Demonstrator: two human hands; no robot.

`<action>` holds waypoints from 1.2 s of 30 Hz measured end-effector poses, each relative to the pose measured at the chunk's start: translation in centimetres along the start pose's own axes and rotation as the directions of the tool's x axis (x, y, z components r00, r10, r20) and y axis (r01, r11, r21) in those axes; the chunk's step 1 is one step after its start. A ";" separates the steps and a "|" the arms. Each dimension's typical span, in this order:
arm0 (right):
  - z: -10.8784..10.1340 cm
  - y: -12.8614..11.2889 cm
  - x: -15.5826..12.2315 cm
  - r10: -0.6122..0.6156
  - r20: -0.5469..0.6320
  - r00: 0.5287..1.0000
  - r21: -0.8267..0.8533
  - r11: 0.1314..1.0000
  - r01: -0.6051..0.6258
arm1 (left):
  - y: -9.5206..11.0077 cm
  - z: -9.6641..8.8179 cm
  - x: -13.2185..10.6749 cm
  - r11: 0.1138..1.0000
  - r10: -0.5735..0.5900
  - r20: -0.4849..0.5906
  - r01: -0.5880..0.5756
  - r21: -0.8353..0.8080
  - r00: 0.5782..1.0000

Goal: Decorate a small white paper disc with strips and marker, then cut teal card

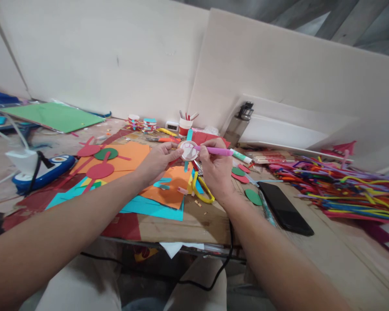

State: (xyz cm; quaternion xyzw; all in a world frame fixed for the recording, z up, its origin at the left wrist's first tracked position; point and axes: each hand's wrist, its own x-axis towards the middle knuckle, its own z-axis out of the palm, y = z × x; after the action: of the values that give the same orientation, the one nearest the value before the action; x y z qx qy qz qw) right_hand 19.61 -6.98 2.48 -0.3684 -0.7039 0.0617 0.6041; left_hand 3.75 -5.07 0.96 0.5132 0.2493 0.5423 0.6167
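Observation:
My left hand is closed on the left edge of a small round paper disc with red marks on it, holding it up above the table. A blue strip sticks out above and below the disc. My right hand grips a pink pen with a white and green end, its tip resting on the disc. Under my hands lie orange and blue paper sheets and yellow-handled scissors.
A black phone lies to the right, beside a pile of coloured pipe cleaners. Red and green paper circles lie on the left, near a blue device. A cup of tools, a bottle and a green sheet stand further back.

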 end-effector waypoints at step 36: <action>0.1 -0.1 0.1 -0.041 -0.020 0.999 -0.022 0.999 0.041 | -0.2 0.5 0.0 0.993 0.063 0.038 -0.059 -0.102 0.997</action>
State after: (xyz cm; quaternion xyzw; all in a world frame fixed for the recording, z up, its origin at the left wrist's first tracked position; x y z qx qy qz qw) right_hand 19.50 -6.96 2.55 -0.3612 -0.7058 0.0379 0.6082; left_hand 4.23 -5.20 0.95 0.4999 0.1930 0.5623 0.6298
